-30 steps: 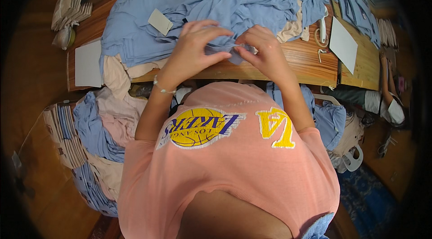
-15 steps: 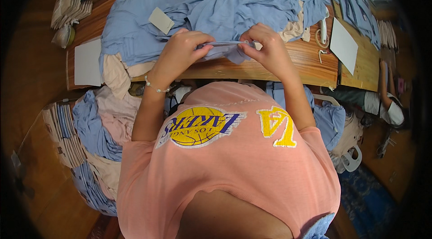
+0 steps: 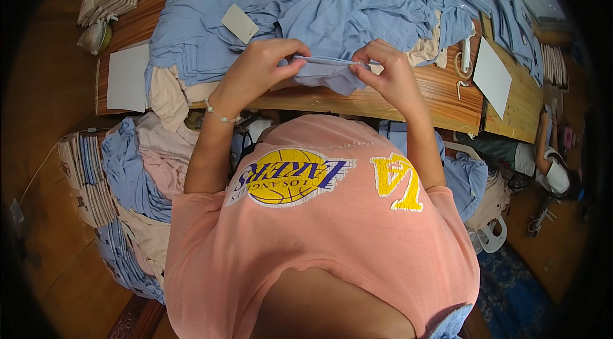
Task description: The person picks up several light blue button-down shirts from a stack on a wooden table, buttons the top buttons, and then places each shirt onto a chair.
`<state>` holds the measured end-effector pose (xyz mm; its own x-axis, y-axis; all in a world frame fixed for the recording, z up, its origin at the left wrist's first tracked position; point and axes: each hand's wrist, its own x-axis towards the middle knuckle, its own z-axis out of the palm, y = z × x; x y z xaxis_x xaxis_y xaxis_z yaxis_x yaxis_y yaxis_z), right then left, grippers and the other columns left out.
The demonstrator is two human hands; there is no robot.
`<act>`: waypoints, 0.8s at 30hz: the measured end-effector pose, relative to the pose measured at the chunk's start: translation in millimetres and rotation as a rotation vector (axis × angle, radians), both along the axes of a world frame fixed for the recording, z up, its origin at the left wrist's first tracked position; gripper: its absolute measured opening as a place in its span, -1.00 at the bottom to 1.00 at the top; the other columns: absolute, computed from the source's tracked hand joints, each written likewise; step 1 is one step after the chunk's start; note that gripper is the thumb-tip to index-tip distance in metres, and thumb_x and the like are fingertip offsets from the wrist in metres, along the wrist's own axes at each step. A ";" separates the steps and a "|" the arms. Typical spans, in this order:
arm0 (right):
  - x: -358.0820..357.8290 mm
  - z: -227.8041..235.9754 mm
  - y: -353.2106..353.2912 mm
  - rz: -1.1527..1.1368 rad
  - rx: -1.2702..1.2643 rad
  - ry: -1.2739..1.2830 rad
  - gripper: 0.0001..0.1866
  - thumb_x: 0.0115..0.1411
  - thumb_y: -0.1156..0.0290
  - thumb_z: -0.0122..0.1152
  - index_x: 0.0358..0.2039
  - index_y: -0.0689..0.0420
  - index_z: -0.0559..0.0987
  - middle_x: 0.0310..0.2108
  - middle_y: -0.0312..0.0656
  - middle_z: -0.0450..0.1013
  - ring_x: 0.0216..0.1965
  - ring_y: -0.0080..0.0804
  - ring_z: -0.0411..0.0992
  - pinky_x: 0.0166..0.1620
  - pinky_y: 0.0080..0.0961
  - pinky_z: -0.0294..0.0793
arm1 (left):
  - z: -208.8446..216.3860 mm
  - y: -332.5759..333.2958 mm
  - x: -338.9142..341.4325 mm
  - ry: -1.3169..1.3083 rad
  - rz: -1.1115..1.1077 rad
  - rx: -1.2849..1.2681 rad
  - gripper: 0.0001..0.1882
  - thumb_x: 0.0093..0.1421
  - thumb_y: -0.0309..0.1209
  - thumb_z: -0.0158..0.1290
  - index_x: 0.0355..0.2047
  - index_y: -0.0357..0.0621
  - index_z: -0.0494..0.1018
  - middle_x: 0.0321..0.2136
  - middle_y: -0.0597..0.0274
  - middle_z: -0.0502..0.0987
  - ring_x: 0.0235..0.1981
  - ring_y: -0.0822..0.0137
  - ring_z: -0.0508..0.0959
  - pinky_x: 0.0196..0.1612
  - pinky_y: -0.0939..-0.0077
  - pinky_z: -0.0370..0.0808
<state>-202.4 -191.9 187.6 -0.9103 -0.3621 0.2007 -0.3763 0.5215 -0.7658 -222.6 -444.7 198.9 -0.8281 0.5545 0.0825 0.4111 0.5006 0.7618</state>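
Left hand (image 3: 260, 68) has closed since a second ago: its grip pinches one end of the upper edge of the blue cloth (image 3: 329, 73), the right hand (image 3: 391, 69) the other. Between them this edge runs crosswise, near the surface's front edge.
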 end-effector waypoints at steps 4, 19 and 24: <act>-0.1 -0.2 -0.3 -0.004 -0.007 -0.011 -0.89 -0.05 0.50 0.26 -0.47 0.24 0.55 -0.52 -0.15 0.44 -0.42 -0.29 0.39 -0.34 -0.43 0.36 | -1.8 -0.7 -2.7 -0.001 0.004 -0.017 -0.86 0.05 -0.49 0.13 -0.35 -0.24 0.52 -0.44 0.20 0.55 -0.44 0.39 0.54 -0.36 0.60 0.44; -0.4 1.3 5.6 -0.030 -0.029 0.080 -0.89 -0.07 0.52 0.27 -0.48 0.25 0.55 -0.52 -0.19 0.46 -0.41 -0.29 0.39 -0.33 -0.45 0.36 | -26.0 3.7 0.4 0.254 0.169 0.315 -0.67 -0.12 -0.62 0.28 -0.34 -0.21 0.41 -0.41 0.22 0.53 -0.34 0.38 0.58 -0.25 0.57 0.50; 1.2 1.2 4.8 -0.029 -0.028 0.067 -0.90 -0.07 0.54 0.27 -0.50 0.26 0.54 -0.52 -0.19 0.45 -0.41 -0.31 0.39 -0.31 -0.47 0.34 | -21.1 3.4 4.3 0.247 0.171 0.332 -0.69 -0.12 -0.61 0.28 -0.38 -0.19 0.40 -0.42 0.25 0.53 -0.34 0.40 0.58 -0.29 0.59 0.49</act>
<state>-201.2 -187.1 188.9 -0.9045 -0.3296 0.2707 -0.4121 0.5118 -0.7538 -218.3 -441.4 177.8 -0.8385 0.3217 0.4397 0.5336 0.3218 0.7821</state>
